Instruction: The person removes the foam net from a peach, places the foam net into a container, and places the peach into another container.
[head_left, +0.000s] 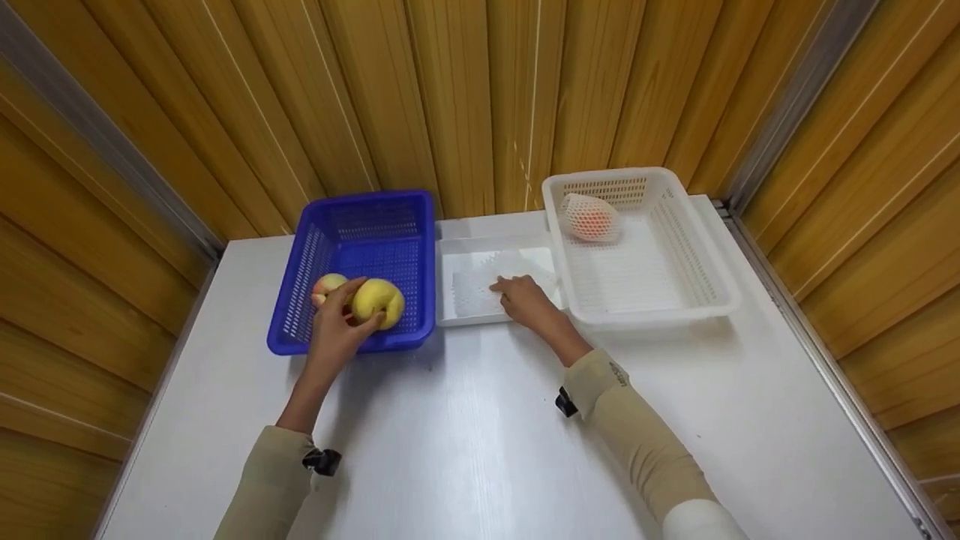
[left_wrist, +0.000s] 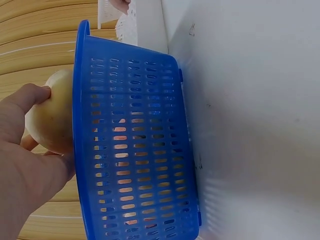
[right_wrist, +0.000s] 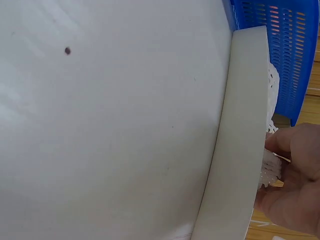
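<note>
My left hand grips a yellow peach between thumb and fingers, over the front part of the blue basket. In the left wrist view the peach shows above the basket's rim. A red-and-yellow peach lies in that basket, partly hidden by the hand. Over the shallow white tray, my right hand has its fingers bent down among white foam nets. The right wrist view shows a foam net pinched between its thumb and fingers.
On the right, a white basket holds a reddish fruit in a foam net. Both baskets flank the tray on a white table. Wood-patterned walls enclose the back and sides.
</note>
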